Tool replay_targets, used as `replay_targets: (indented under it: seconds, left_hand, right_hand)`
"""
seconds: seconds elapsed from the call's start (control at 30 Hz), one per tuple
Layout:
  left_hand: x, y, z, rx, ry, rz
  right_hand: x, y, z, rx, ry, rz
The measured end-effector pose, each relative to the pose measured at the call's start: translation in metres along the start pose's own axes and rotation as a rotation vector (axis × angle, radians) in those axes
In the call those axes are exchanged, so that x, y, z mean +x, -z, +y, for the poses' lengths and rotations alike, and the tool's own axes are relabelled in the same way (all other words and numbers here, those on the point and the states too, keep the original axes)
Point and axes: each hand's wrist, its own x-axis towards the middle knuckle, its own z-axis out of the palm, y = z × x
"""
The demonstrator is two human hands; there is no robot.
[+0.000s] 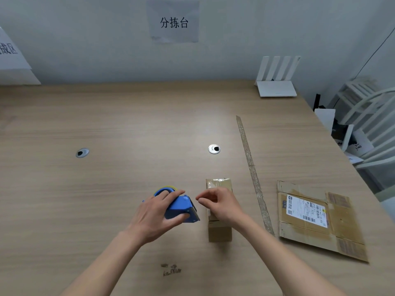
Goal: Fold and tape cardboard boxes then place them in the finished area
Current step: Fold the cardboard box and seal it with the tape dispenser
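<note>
Pale grey wall (pixel 85 39) rises behind the long light-wood table (pixel 128 124); white slatted chairs (pixel 367 116) crowd just off the table's right edge.

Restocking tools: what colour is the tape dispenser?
Blue, with a yellow-edged roll; the head view shows the tape dispenser gripped in the left hand.

Single head-worn wide view, looking forward and down, close over the wooden table (pixel 106 124), wall behind
</note>
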Motion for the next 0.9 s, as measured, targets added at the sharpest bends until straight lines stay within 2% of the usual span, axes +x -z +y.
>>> replay_targets:
  seconds: [0.13, 0.3, 0.4, 0.47, 0.6, 0.77, 0.9]
  left_hand:
    - [0.001, -0.005, 0.007, 0.004, -0.016, -0.042]
    - [0.006, -0.005, 0.017, -0.01, -0.03, -0.05]
    - [0.008, -0.002, 0.02, 0.012, -0.055, -0.061]
    - [0.011, -0.001, 0.024, 0.073, -0.096, -0.061]
    - [0.02, -0.002, 0.032, 0.235, -0.137, -0.065]
    - [0.021, 0.0, 0.015, 0.325, -0.119, -0.121]
    - [0.025, 0.005, 0.008, 0.329, -0.084, -0.098]
  right_hand:
    - [-0.004, 0.003, 0.007, -0.026, -0.013, 0.049]
    - [-0.01, 0.01, 0.012, 0.124, -0.025, 0.022]
    - [-0.013, 0.013, 0.015, 0.072, -0.024, 0.082]
    - [-0.015, 0.015, 0.015, 0.051, -0.03, 0.122]
    - [-0.029, 0.017, 0.02, 0.013, -0.037, 0.024]
    - [-0.048, 0.061, 0.047, 0.175, -0.28, 0.166]
    - [-0.056, 0.074, 0.054, 0.152, -0.351, 0.129]
